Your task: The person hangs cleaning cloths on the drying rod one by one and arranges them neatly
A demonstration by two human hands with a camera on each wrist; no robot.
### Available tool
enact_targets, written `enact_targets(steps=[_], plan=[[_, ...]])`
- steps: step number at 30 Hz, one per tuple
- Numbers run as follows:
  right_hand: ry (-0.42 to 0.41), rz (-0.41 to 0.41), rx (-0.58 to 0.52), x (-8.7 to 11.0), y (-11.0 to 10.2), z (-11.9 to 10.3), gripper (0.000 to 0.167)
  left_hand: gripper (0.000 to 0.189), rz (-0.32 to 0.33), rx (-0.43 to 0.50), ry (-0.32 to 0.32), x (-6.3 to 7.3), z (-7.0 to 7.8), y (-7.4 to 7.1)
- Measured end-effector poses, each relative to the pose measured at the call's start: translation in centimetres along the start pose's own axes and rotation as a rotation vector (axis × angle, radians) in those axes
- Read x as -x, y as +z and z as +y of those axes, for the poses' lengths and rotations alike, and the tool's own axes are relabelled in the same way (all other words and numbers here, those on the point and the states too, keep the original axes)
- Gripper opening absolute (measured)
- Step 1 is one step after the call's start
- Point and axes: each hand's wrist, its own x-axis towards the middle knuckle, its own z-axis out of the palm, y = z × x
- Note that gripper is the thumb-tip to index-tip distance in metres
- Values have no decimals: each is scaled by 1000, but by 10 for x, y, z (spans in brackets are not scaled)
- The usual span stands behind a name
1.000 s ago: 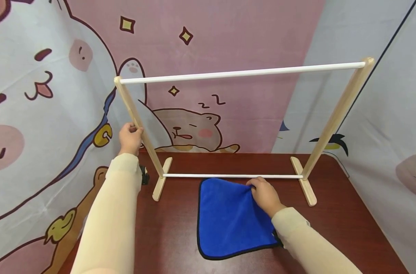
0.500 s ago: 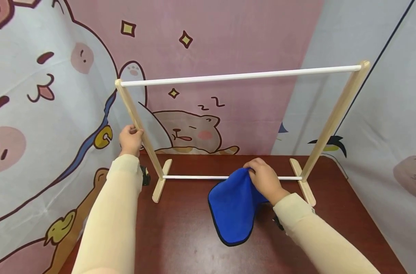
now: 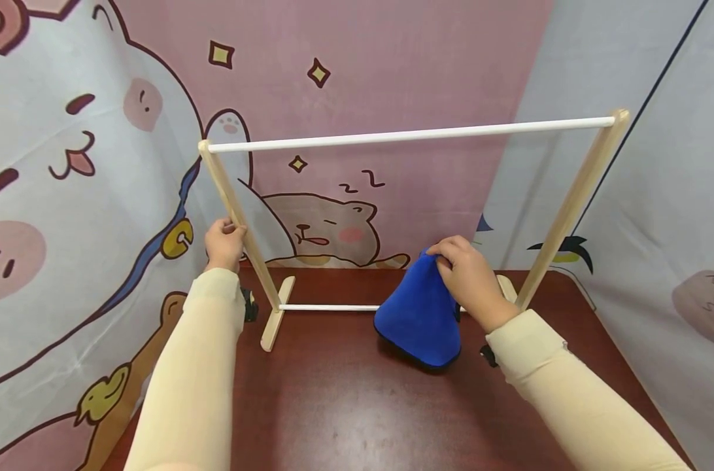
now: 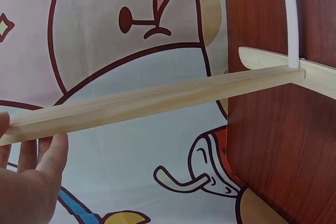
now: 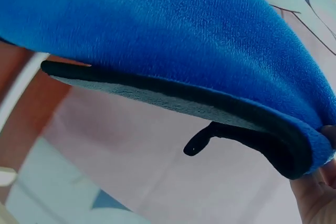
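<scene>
A blue plush towel [image 3: 418, 317] with black edging hangs from my right hand [image 3: 471, 278], which pinches it at the top. In the right wrist view the towel [image 5: 173, 30] shows a grey underside and a black hanging loop [image 5: 199, 140] near the fingers. My left hand [image 3: 224, 244] grips the left wooden post [image 3: 254, 255] of a drying rack about midway up. In the left wrist view, thumb and fingers of the left hand [image 4: 37, 174] lie on both sides of that post. The towel hangs in front of the rack's lower white rod [image 3: 327, 307], hiding part of it.
The rack's upper white rod [image 3: 410, 136] spans between both posts, above the hands. Its right post [image 3: 575, 209] leans outward, and its wooden feet stand on the dark red table [image 3: 333, 405]. A cartoon-printed cloth [image 3: 392, 65] closes off the back and sides.
My right hand has lifted the towel off the table, up and slightly right, so it hangs gathered. The left hand stays on the post.
</scene>
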Motion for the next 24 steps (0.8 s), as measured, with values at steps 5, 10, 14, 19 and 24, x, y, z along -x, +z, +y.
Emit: enact_targets(steps=[5,10,14,19,24], plan=[[-69,68,6,-8,-17,-7,19,43,1,12,0,0,-1,0],[-141,138,31,-18,-33,-13,19,45,5,3,0,1,-2,0],[-193,193,44,-26,-46,-19,19,47,11,-1,0,2,-2,1],[-244,240,56,-38,-64,-27,20,47,12,-1,5,3,-2,1],[-264,277,64,-47,-80,-35,20,47,12,-4,14,6,-2,2]])
